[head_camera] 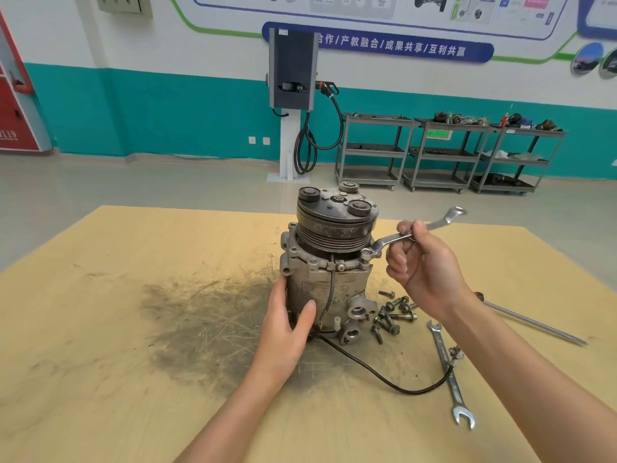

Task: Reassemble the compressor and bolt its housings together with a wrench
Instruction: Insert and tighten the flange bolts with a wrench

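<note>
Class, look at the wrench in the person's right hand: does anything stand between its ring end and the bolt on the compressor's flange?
Nothing visible does. The ring end of the wrench already sits over the bolt on the flange of the compressor, just below the pulley. The right hand grips the shaft; the left hand steadies the body.

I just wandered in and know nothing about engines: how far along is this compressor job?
The compressor already stands assembled on the table. Right now the left hand steadies its body while the right hand holds a ring wrench on a flange bolt. Loose bolts beside it suggest more fastening remains.
</note>
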A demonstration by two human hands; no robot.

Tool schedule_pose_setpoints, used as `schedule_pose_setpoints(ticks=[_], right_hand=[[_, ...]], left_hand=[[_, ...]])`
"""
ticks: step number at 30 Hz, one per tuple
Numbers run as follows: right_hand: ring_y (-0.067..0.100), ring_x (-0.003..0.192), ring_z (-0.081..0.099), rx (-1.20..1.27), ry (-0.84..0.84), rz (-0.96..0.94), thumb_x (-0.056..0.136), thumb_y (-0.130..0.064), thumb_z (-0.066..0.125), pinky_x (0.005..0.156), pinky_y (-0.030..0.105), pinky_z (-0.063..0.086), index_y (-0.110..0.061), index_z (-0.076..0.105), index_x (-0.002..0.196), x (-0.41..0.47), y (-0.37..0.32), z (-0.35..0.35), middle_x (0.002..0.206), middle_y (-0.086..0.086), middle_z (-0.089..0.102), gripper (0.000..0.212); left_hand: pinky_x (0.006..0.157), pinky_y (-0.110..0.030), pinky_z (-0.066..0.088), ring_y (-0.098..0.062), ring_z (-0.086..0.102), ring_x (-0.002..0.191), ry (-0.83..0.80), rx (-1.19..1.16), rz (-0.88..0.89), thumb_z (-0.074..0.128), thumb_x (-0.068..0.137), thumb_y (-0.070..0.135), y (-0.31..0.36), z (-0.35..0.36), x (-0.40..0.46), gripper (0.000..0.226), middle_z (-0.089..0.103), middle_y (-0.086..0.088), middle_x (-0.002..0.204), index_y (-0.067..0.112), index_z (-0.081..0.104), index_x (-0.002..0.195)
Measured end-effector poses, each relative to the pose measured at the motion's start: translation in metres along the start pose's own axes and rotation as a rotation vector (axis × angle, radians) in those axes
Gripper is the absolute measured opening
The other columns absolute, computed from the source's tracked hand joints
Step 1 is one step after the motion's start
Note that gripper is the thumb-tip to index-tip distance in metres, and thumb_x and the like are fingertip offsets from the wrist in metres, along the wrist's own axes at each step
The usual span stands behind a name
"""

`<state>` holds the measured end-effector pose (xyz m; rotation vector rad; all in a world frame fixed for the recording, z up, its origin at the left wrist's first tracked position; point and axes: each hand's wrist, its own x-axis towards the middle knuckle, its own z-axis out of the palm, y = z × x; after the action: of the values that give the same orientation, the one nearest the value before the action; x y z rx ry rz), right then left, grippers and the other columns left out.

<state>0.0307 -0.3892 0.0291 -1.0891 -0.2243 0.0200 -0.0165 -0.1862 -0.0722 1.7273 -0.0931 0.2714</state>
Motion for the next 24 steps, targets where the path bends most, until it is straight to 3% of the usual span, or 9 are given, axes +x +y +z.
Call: schedule_pose_setpoints(ticks=[4,8,10,13,15,19,21,24], right_hand=[[0.015,0.046,0.039,-0.217,0.106,-0.409,0.104,-0.035,0.036,0.043,0.022,0.028,-0.019,0.052,0.087,-0.030,0.019,0.006,0.053,0.000,0.050,0.029],[0.012,0.053,0.047,-0.573,0.090,-0.737,0.099,-0.031,0.042,0.049,0.021,0.038,-0.038,0.052,0.092,-0.057,0.034,0.017,0.064,-0.005,0.054,0.014],[0.003,0.059,0.052,-0.796,0.055,-0.829,0.102,-0.038,0.042,0.052,0.019,0.042,-0.034,0.052,0.100,-0.063,0.039,0.020,0.073,-0.010,0.056,0.011],[0.003,0.062,0.055,-0.891,0.109,-0.840,0.102,-0.047,0.037,0.054,0.018,0.043,-0.027,0.051,0.103,-0.063,0.039,0.024,0.076,-0.009,0.058,0.025],[0.003,0.062,0.054,-0.795,0.122,-0.853,0.102,-0.046,0.037,0.057,0.014,0.042,-0.032,0.051,0.100,-0.061,0.034,0.027,0.075,-0.005,0.059,0.020],[0.010,0.057,0.052,-0.690,0.138,-0.875,0.103,-0.040,0.038,0.054,0.019,0.040,-0.042,0.049,0.095,-0.054,0.017,0.031,0.068,-0.003,0.057,0.014],[0.014,0.054,0.049,-0.577,0.165,-0.752,0.102,-0.036,0.036,0.051,0.020,0.037,-0.036,0.053,0.088,-0.049,0.008,0.031,0.063,0.002,0.058,0.021],[0.016,0.051,0.044,-0.351,0.153,-0.505,0.103,-0.031,0.031,0.045,0.022,0.033,-0.017,0.052,0.086,-0.040,0.003,0.022,0.058,0.004,0.059,0.031]], left_hand=[[0.105,-0.008,0.027,0.009,0.033,0.135,-0.007,0.000,-0.003,0.057,0.095,0.034,0.000,0.000,0.000,0.068,0.036,0.019,0.149,0.031,0.020,0.151],[0.113,-0.020,0.027,0.006,0.032,0.137,-0.010,-0.003,0.004,0.056,0.090,0.042,0.000,0.000,0.000,0.074,0.035,0.017,0.151,0.030,0.020,0.153],[0.117,-0.027,0.028,0.003,0.032,0.138,-0.004,-0.002,0.015,0.057,0.091,0.039,0.000,0.000,0.000,0.072,0.036,0.015,0.151,0.027,0.021,0.153],[0.116,-0.025,0.028,0.008,0.033,0.136,0.002,-0.002,0.020,0.057,0.094,0.033,0.000,0.000,0.001,0.066,0.037,0.019,0.149,0.033,0.022,0.150],[0.111,-0.017,0.029,0.015,0.033,0.132,0.004,-0.002,0.024,0.058,0.094,0.033,-0.001,0.000,0.001,0.062,0.038,0.026,0.144,0.040,0.023,0.145],[0.103,-0.004,0.028,0.018,0.033,0.130,0.001,-0.003,0.022,0.057,0.094,0.033,-0.002,-0.001,0.001,0.063,0.039,0.024,0.144,0.036,0.024,0.147],[0.100,0.000,0.028,0.019,0.033,0.129,0.002,0.001,0.023,0.057,0.094,0.033,-0.002,-0.001,0.001,0.062,0.039,0.025,0.144,0.038,0.024,0.145],[0.109,-0.013,0.029,0.009,0.033,0.135,0.002,-0.007,0.024,0.057,0.095,0.031,-0.001,0.000,0.001,0.064,0.038,0.018,0.148,0.030,0.024,0.150]])
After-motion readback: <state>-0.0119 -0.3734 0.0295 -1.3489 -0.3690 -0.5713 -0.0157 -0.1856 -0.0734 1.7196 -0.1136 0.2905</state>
